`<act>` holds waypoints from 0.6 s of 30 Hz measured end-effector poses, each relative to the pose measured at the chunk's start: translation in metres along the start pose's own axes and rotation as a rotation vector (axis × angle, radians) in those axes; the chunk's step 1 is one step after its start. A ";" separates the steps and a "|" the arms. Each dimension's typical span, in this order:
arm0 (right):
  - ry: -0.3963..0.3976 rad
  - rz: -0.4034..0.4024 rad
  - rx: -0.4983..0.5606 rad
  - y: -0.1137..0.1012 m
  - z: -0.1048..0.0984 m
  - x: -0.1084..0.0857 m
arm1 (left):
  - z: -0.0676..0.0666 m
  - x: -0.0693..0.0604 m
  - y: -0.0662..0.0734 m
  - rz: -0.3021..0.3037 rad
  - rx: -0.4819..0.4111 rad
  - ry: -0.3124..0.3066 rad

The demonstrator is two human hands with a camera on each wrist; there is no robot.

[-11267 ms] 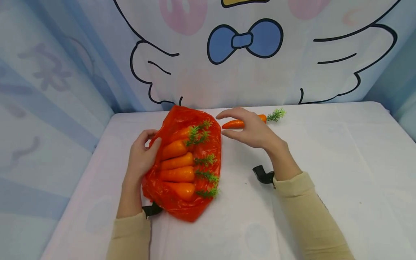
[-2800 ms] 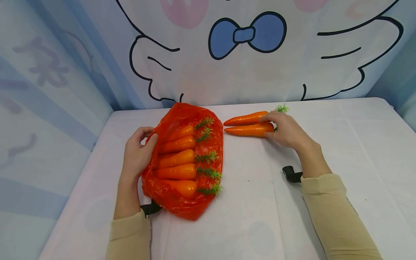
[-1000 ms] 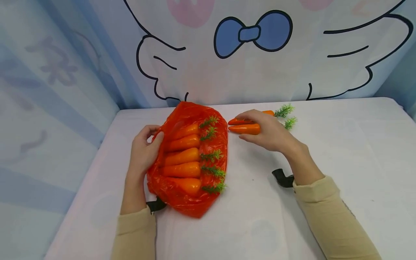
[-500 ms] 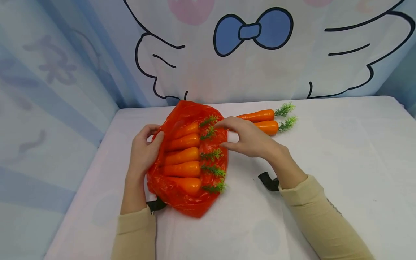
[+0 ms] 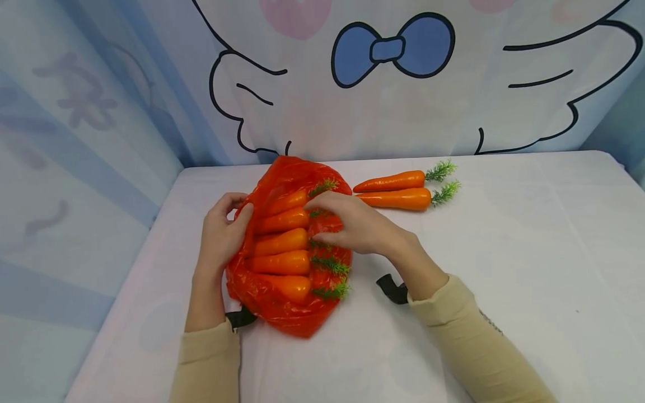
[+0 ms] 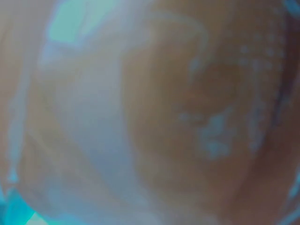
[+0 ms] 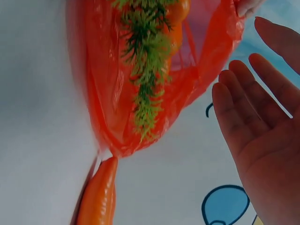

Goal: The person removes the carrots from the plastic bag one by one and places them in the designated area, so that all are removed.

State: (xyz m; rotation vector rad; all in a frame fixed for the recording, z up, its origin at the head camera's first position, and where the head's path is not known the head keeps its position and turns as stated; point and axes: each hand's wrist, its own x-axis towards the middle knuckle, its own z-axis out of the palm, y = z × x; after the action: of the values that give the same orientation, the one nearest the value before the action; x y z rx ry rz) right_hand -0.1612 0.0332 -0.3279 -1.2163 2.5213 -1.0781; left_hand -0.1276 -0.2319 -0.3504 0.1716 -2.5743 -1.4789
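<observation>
White tbl (image 5: pixel 504 252), cartoon backdrop (image 5: pixel 393 117) at 12. L hand (image 5: pixel 221 229) pinches the red bag (image 5: pixel 299 324) at its 10 o'clock; R hand (image 5: pixel 358 224)'s just swung off two loose carrots (image 5: pixel 398 198), bag's 2 o'clock, now wide, empty, near five bagged carrots (image 5: pixel 282 242): approx two out, five in.

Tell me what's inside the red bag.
Five carrots with green tops lie in the red bag. In the head view, the right hand partly hides some tops; anything beneath the carrots is covered.
</observation>
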 end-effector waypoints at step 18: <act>-0.137 -0.005 -0.005 -0.013 0.035 0.013 | 0.000 0.001 -0.001 0.002 0.004 -0.001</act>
State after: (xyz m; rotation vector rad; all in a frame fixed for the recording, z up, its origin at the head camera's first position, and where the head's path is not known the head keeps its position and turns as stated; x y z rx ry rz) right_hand -0.1478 -0.0006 -0.3430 -1.2522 2.4212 -0.9558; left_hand -0.1283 -0.2326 -0.3514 0.1684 -2.5772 -1.4735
